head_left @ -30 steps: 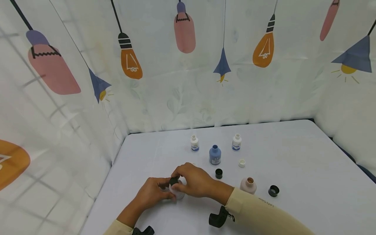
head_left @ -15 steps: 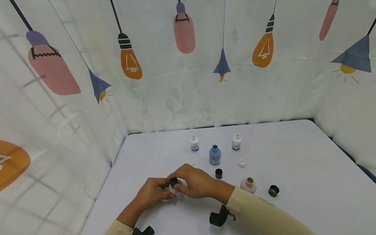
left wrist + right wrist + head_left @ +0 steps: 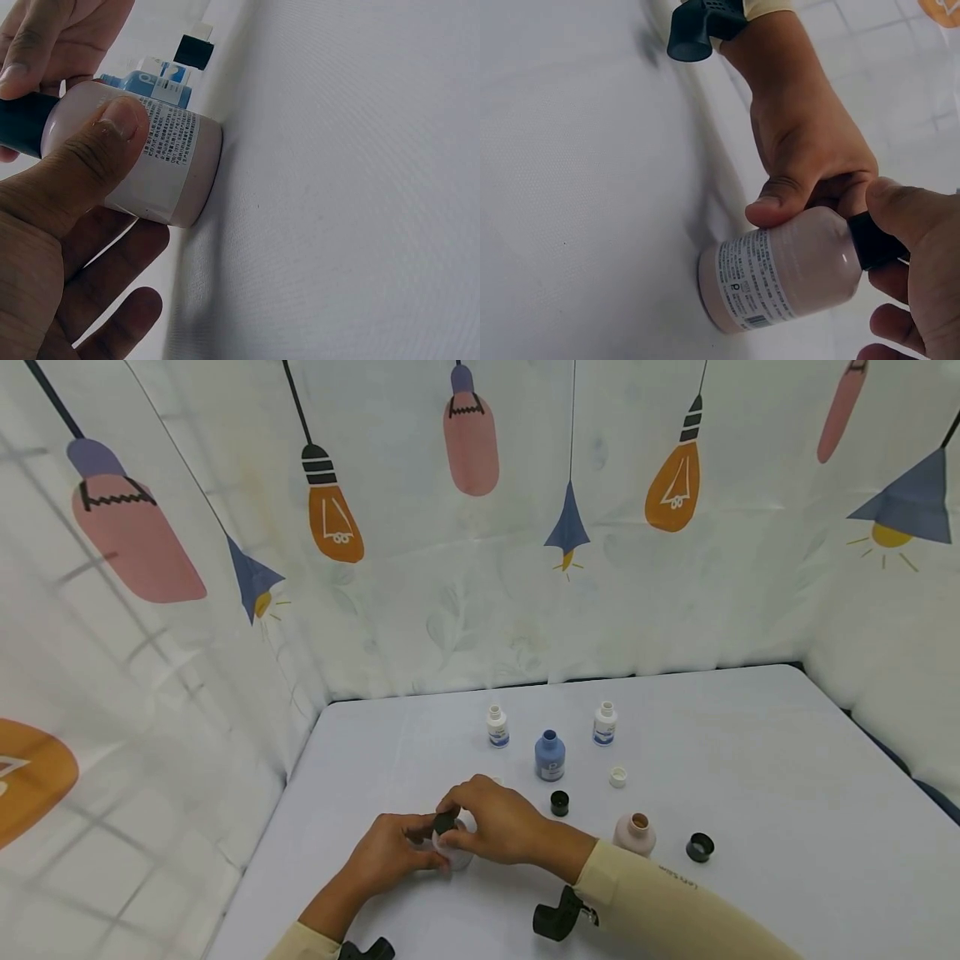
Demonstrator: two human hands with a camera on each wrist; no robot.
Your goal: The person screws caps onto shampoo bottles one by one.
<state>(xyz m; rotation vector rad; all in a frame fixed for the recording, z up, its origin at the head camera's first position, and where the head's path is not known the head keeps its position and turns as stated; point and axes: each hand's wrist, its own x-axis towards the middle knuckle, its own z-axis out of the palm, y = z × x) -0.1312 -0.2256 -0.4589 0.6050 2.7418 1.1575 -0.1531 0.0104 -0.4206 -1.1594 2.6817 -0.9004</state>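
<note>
A pale pink bottle (image 3: 802, 259) with a printed label stands upright on the table. Around its body, my left hand (image 3: 390, 856) grips with thumb and fingers; the thumb (image 3: 94, 161) presses beside the label in the left wrist view. A black screw cap (image 3: 871, 240) sits on the bottle's neck, and my right hand (image 3: 498, 822) pinches it between thumb and fingers. In the head view the hands cover much of the bottle. Right of my right wrist stands another pinkish bottle (image 3: 634, 835), uncapped, with a loose black cap (image 3: 700, 847) beside it.
Farther back on the white table (image 3: 750, 760) stand an uncapped blue bottle (image 3: 550, 756) and two small white bottles, one left (image 3: 497, 727) and one right (image 3: 604, 724). A black cap (image 3: 559, 803) and a white cap (image 3: 618, 777) lie loose in front of them.
My right hand's fingers shift slightly around the black cap, dipping left half a second ago and lifting back now. My left hand keeps its hold, and the bottle stays in place.
</note>
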